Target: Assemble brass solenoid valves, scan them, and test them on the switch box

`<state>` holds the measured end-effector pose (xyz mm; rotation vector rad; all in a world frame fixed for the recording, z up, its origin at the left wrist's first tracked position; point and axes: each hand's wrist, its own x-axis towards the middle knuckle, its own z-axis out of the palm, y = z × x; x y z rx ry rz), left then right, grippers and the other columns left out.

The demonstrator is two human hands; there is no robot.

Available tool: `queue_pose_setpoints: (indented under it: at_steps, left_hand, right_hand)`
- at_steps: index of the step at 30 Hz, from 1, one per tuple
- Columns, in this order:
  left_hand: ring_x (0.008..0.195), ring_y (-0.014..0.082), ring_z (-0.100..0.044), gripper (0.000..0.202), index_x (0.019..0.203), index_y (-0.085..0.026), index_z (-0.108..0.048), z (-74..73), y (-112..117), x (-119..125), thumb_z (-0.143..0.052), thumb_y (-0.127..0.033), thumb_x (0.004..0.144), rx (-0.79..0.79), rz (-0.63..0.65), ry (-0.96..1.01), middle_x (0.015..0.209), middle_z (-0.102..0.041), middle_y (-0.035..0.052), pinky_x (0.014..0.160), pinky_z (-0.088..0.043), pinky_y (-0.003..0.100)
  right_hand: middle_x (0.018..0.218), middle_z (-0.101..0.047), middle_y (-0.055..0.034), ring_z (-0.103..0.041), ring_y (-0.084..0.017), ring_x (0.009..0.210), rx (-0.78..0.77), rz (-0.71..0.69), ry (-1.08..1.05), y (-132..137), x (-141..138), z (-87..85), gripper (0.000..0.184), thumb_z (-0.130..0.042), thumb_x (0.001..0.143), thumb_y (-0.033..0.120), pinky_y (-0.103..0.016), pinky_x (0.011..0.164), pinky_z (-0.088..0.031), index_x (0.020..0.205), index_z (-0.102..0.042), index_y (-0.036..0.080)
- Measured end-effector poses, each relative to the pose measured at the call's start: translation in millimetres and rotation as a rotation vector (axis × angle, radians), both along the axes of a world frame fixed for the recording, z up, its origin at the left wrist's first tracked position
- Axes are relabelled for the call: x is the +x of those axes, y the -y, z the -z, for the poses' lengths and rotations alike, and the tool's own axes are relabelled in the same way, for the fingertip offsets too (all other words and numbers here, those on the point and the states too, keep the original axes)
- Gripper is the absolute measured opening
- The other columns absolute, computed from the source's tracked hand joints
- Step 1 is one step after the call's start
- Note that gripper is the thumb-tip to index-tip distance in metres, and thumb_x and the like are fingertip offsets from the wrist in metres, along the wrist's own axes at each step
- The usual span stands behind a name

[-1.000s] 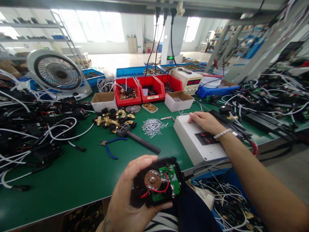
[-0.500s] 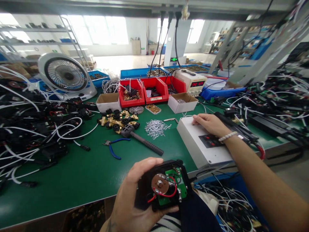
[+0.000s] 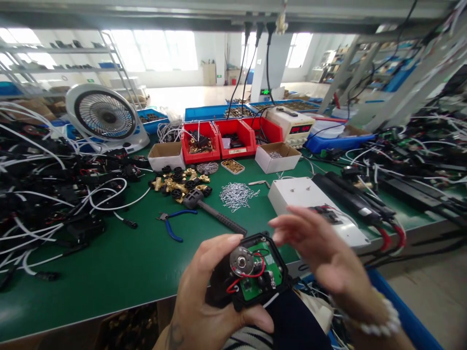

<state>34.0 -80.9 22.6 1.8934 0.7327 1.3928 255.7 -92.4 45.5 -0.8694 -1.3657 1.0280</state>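
My left hand [image 3: 211, 287] grips a black housing with a green circuit board [image 3: 260, 274], a round metal motor end and red and black wires showing in its open face. Just right of the housing, my right hand [image 3: 321, 253] is in the air, blurred, with its fingers stretched out and nothing visible in them. Behind it stands a white box with two toggle switches [image 3: 295, 189]. On the green bench lie a black hammer [image 3: 219, 216], blue-handled pliers [image 3: 170, 226], a heap of metal clips [image 3: 237, 196] and several brass fittings [image 3: 175, 184].
Red bins [image 3: 200, 141] and a white carton [image 3: 277, 156] line the back, beside a power supply [image 3: 292, 125]. A fan [image 3: 105, 116] and piled wired parts [image 3: 73, 214] fill the left. Black cylinders [image 3: 346, 204] lie right; a blue crate [image 3: 397, 306] is below the bench edge.
My right hand has left the top of the white box and come back toward the housing. The housing in my left hand has tilted slightly, showing more of its board.
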Motion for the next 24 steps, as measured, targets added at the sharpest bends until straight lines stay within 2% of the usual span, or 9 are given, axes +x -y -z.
queue_pose_setpoints:
  at_steps: [1, 2, 5, 9, 12, 14, 17, 19, 24]
  left_hand:
    - [0.104, 0.0226, -0.061, 0.076, 0.136, -0.035, -0.042, 0.2, 1.5, 1.4, -0.080, -0.043, 0.070, -0.016, 0.017, 0.007, 0.122, -0.059, 0.0045, 0.095, -0.049, 0.036]
    - [0.105, 0.0232, -0.061, 0.077, 0.138, -0.036, -0.039, 0.2, 3.1, 2.5, -0.078, -0.043, 0.072, -0.038, 0.032, 0.015, 0.123, -0.058, 0.0051, 0.095, -0.049, 0.037]
    - [0.109, 0.0251, -0.059, 0.080, 0.142, -0.036, -0.032, -0.1, 5.6, 3.0, -0.076, -0.044, 0.075, -0.045, 0.063, 0.014, 0.124, -0.057, 0.0069, 0.096, -0.048, 0.040]
    - [0.119, 0.0244, -0.050, 0.076, 0.141, -0.028, -0.035, -2.6, 2.2, -4.0, -0.072, -0.047, 0.078, 0.114, 0.055, -0.125, 0.127, -0.054, 0.0083, 0.104, -0.041, 0.038]
    - [0.124, 0.0235, -0.044, 0.057, 0.132, -0.023, -0.045, -6.4, -0.8, -11.8, -0.064, -0.049, 0.085, 0.147, 0.058, -0.217, 0.133, -0.047, 0.0091, 0.105, -0.038, 0.035]
    - [0.124, 0.0215, -0.044, 0.041, 0.127, -0.022, -0.049, -9.4, -2.0, -15.7, -0.058, -0.040, 0.091, 0.130, 0.057, -0.236, 0.134, -0.046, 0.0086, 0.103, -0.039, 0.032]
    - [0.115, 0.0177, -0.049, 0.026, 0.119, -0.021, -0.052, -13.8, -2.5, -17.6, -0.055, -0.023, 0.093, 0.173, 0.067, -0.241, 0.125, -0.051, 0.0066, 0.097, -0.042, 0.028]
    - [0.108, 0.0170, -0.052, 0.022, 0.114, -0.021, -0.054, -16.4, -1.7, -16.7, -0.053, -0.017, 0.093, 0.182, 0.075, -0.237, 0.114, -0.055, 0.0059, 0.091, -0.046, 0.027]
    - [0.096, 0.0175, -0.055, 0.016, 0.100, -0.022, -0.056, -20.1, 0.2, -13.1, -0.047, -0.012, 0.091, 0.036, 0.031, -0.268, 0.097, -0.056, 0.0048, 0.080, -0.049, 0.027]
  right_hand:
    - [0.124, -0.065, -0.0027, -0.064, -0.024, 0.106, -0.053, -0.066, -0.020, 8.8, -15.3, 6.6, 0.083, -0.082, 0.058, 0.058, -0.034, 0.094, -0.052, 0.134, -0.052, 0.041]
    - [0.126, -0.064, -0.0006, -0.062, -0.024, 0.112, -0.105, -0.099, -0.041, 15.2, -27.9, 11.9, 0.086, -0.086, 0.056, 0.051, -0.035, 0.097, -0.050, 0.134, -0.050, 0.045]
    - [0.121, -0.067, 0.0043, -0.063, -0.021, 0.112, -0.126, -0.084, -0.097, 22.9, -47.0, 18.5, 0.077, -0.088, 0.060, 0.038, -0.030, 0.096, -0.051, 0.128, -0.053, 0.051]
    - [0.122, -0.066, 0.0042, -0.062, -0.019, 0.114, -0.067, -0.007, -0.057, 22.6, -44.0, 17.6, 0.070, -0.087, 0.062, 0.038, -0.024, 0.096, -0.049, 0.125, -0.056, 0.049]
    - [0.125, -0.064, 0.0036, -0.061, -0.019, 0.115, -0.069, -0.004, -0.010, 23.9, -40.7, 18.4, 0.073, -0.085, 0.063, 0.041, -0.024, 0.098, -0.048, 0.128, -0.053, 0.048]
    - [0.125, -0.064, 0.0038, -0.061, -0.018, 0.115, -0.067, -0.017, 0.023, 25.4, -41.1, 20.0, 0.073, -0.085, 0.063, 0.042, -0.024, 0.098, -0.048, 0.128, -0.052, 0.048]
    - [0.126, -0.063, 0.0042, -0.061, -0.017, 0.116, -0.055, -0.031, 0.069, 26.5, -43.0, 23.7, 0.075, -0.085, 0.063, 0.043, -0.022, 0.099, -0.047, 0.130, -0.050, 0.049]
    - [0.126, -0.063, 0.0028, -0.060, -0.019, 0.116, -0.066, -0.035, 0.097, 26.0, -43.7, 26.6, 0.076, -0.084, 0.063, 0.046, -0.025, 0.100, -0.046, 0.131, -0.049, 0.048]
    - [0.125, -0.063, -0.0015, -0.060, -0.026, 0.116, -0.052, -0.030, 0.185, 22.2, -45.7, 29.1, 0.077, -0.084, 0.063, 0.047, -0.036, 0.102, -0.047, 0.132, -0.050, 0.045]
